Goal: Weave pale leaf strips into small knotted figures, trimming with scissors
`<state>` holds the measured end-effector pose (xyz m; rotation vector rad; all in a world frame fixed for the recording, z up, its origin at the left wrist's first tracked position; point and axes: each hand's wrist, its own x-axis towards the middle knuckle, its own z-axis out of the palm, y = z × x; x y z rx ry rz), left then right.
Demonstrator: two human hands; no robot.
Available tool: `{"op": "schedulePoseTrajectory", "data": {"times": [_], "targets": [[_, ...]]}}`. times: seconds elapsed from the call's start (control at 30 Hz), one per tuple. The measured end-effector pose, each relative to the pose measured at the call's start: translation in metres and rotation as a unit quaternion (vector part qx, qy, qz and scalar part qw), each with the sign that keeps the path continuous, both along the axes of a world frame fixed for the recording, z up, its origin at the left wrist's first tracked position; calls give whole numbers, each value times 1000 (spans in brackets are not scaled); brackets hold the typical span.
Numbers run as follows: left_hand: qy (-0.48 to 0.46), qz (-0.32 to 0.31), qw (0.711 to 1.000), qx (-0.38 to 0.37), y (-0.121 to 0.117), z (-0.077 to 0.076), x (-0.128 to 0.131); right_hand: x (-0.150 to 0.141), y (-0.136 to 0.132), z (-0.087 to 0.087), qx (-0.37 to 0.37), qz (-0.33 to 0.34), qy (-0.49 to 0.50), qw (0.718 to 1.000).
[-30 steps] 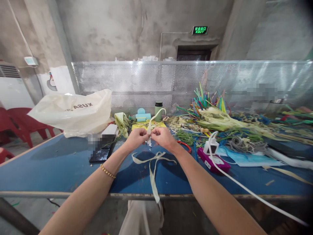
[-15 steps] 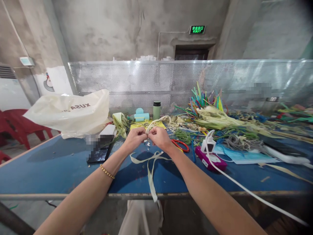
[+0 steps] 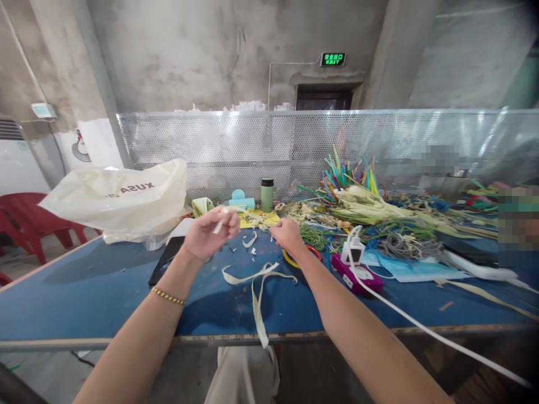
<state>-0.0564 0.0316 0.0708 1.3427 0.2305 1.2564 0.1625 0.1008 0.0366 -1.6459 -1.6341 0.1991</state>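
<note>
My left hand (image 3: 213, 233) is raised over the table with its fingers curled around a pale, husk-like strip (image 3: 218, 226). One end pokes out below the fingers, and a pale length seems to run right from the hand. To the right, my right hand (image 3: 288, 235) is closed in a pinch; what its fingertips hold is too small to make out. Beneath its wrist lie scissors with red and yellow handles (image 3: 291, 260). Loose cream strips (image 3: 259, 314) lie on the blue table between my forearms, one hanging over the front edge. Small pale scraps (image 3: 249, 240) lie between the hands.
A dark phone (image 3: 163, 262) and a large white bag (image 3: 122, 202) are at left. Behind stands a green bottle (image 3: 266, 196). Husks (image 3: 366, 206), coiled cords (image 3: 402, 245), a purple power block (image 3: 357, 275) and a white cable (image 3: 421, 331) fill the right side.
My hands have parted from a shared pinch. The left has moved left and turned with the pale strip; the right has shifted slightly right. A curled scrap now shows between them.
</note>
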Motion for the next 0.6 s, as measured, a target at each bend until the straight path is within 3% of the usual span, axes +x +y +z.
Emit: {"op": "schedulePoseTrajectory", "data": {"times": [0.1, 0.17, 0.3, 0.43, 0.53, 0.6], "targets": [[-177, 63, 981, 49, -7, 11, -27, 13, 10, -4, -22, -45, 25, 998], [-255, 98, 959, 81, -8, 14, -42, 18, 14, -5, -27, -55, 109, 992], [-307, 121, 940, 81, -5, 15, -59, 29, 15, 6, -9, -42, 382, 923], [-237, 107, 966, 7, 3, 14, -50, 47, 16, 28, 13, -42, 470, 882], [-90, 134, 984, -72, 11, 5, -25, 57, 15, 37, 38, -16, 511, 859], [16, 163, 984, -73, 14, -3, -7, 56, 11, 36, 46, 29, 520, 852]]}}
